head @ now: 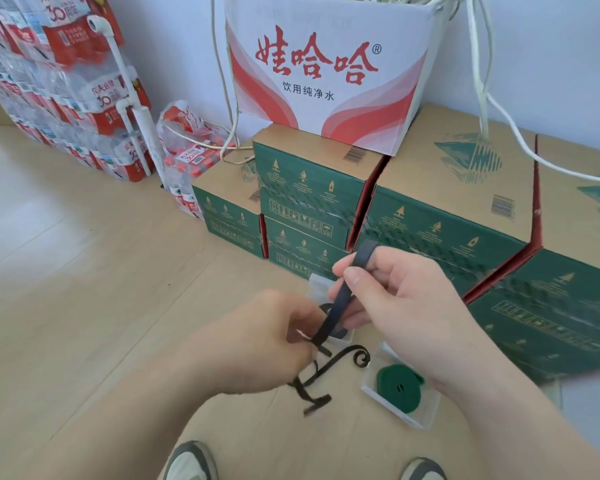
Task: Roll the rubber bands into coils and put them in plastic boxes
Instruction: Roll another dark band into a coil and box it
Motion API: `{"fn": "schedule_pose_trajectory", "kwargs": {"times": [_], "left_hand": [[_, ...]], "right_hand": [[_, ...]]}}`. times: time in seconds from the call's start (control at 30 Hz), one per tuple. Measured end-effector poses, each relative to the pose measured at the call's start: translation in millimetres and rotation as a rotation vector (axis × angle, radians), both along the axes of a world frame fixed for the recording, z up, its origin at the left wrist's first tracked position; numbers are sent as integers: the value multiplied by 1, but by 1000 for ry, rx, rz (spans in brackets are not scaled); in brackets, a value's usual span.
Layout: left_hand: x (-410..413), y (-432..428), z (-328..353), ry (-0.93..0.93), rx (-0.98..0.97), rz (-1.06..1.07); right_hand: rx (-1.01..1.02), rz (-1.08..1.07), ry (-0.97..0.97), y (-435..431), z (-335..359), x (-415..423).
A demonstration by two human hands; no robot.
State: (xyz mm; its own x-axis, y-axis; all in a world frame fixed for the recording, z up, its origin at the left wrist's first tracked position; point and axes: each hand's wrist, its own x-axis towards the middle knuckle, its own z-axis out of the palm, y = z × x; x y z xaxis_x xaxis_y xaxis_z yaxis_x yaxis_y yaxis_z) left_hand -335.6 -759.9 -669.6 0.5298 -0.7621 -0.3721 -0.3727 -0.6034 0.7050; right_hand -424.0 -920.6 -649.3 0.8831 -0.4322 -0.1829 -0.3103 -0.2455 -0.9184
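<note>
I see both hands at lower centre clamped on a black band (333,315): left hand (274,336) pinching low, right hand (395,296) pinching higher; a green coil (400,382) sits boxed lower right.

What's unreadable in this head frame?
- Clear plastic box behind the hands: contents mostly hidden by the right hand and the black rubber band.
- Black band's lower tail: motion-blurred.
- Left hand fingertips: blurred, grip unclear.
- Green coiled band: far edge hidden by the right wrist.

We see our bare left hand (274,337) and right hand (406,306), forearms unsleeved, and down at six o'clock our grey-and-white shoes (191,462).
</note>
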Motion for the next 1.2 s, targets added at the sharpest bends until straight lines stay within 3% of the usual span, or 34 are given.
{"fn": "schedule_pose_trajectory", "kwargs": {"times": [0.07, 0.2, 0.37, 0.5, 0.67, 0.77, 0.83, 0.93, 1.07, 1.2], "left_hand": [[-4, 0, -1, 1, 20, -38], [0, -4, 3, -36, -139, 73], [3, -7, 15, 217, -433, 317], [6, -9, 17, 339, -532, 460], [11, -9, 16, 467, -606, 555], [12, -8, 8, 340, -426, 477], [11, -3, 4, 79, -210, 249], [-1, -3, 0, -45, 7, -78], [-5, -8, 1, -110, -84, -37], [-1, -11, 12, 69, -371, 329]], "right_hand": [[-9, -36, -8, 0, -2, 2], [-165, 51, 35, -5, -3, -1], [-115, 324, 275, -5, -4, -9], [-38, 360, 213, -4, -3, -11], [-490, 364, 124, -2, -13, -11], [-445, 258, 12, -1, -13, -9], [-398, 194, -38, 0, -9, -10], [-266, 96, -88, 1, -2, -9], [-129, -6, -74, -1, 2, -7], [-32, 80, 177, -8, -7, -4]]}}
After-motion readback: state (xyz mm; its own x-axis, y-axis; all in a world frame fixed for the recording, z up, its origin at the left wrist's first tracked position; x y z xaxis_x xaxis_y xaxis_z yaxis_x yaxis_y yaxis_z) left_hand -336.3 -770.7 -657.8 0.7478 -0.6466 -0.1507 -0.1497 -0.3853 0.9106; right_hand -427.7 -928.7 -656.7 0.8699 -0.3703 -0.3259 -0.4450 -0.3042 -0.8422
